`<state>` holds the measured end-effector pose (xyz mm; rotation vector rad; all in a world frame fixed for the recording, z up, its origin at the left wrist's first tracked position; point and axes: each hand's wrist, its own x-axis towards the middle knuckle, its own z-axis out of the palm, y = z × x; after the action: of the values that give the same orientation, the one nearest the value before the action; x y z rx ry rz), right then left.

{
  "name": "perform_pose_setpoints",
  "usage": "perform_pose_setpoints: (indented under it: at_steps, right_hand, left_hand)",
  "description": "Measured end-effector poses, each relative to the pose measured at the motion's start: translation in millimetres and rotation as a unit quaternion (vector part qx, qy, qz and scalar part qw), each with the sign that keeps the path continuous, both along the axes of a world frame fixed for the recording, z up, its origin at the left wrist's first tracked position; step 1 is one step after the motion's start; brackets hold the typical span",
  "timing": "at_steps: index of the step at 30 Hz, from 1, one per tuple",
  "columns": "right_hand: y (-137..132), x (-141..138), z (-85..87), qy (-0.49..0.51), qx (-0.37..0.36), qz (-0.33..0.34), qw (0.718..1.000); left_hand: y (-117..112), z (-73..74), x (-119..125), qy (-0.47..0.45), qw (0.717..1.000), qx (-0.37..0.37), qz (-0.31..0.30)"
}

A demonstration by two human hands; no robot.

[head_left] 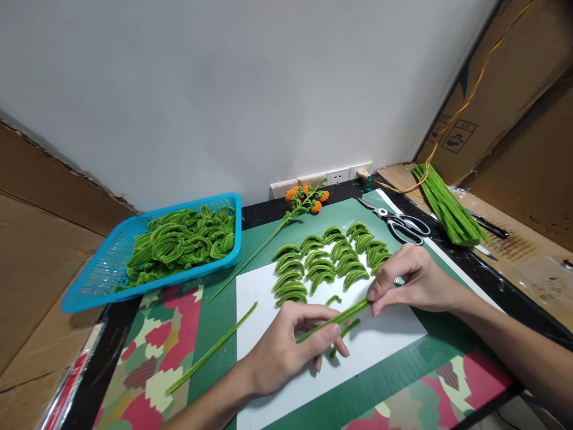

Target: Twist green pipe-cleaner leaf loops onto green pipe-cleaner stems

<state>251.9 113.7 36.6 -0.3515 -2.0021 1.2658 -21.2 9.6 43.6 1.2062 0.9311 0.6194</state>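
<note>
Green chenille strip (349, 312), centre of the frame, slightly below middle: held at both ends over a white sheet (380, 346). Markings: the cardboard carton (514, 77) at upper right carries printed handling symbols; the small characters beside them are illegible.

Left hand (290, 340): forearm enters from the bottom edge, back of hand upward; thumb and fingers close on the strip's lower-left end. Right hand (409, 278): forearm enters from the right edge; thumb and bent forefinger pinch the upper-right end.

Count: one pair of scissors (394, 222), right of centre; one blue plastic basket (179, 277) of green looped pieces, left; one orange-flowered stem (316, 207), upper centre; one loose green stem (212, 348), lower left; one bundle of green stems (447, 206), right. Curved green leaf pieces (320, 263) form four columns, centre; overlap prevents an exact piece count.
</note>
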Motion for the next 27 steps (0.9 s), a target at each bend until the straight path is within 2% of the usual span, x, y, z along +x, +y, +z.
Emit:
perform_pose_setpoints:
  at_steps: [2,4,9,15,20,27]
  right_hand:
    - [-3.9,-4.1,-1.5,-0.002,-0.016,0.032,0.999]
    - [-8.1,-8.0,-3.9,-0.001,-0.03,0.056,0.998]
    - [-17.8,-18.7,-11.3,0.007,-0.042,0.089,0.995]
    - [-17.1,-21.1,-6.4,-0.015,-0.014,0.046,0.999]
    - [-10.0,-10.4,5.0,-0.05,0.045,0.03,0.997]
    - [-9.4,-8.1,8.8,-0.094,0.052,0.064,0.992]
  left_hand:
    - [2.1,4.8,-2.4,-0.009,0.997,-0.025,-0.067]
    - [3.6,8.1,-1.8,-0.001,0.995,-0.038,-0.091]
    - [1.4,8.2,11.0,0.056,0.997,-0.024,-0.054]
    - [-4.3,2.7,15.6,0.06,0.998,-0.016,-0.008]
    - [-3.0,1.7,11.9,0.053,0.998,-0.012,-0.009]
    - [-0.8,4.2,12.0,0.05,0.999,-0.012,-0.011]
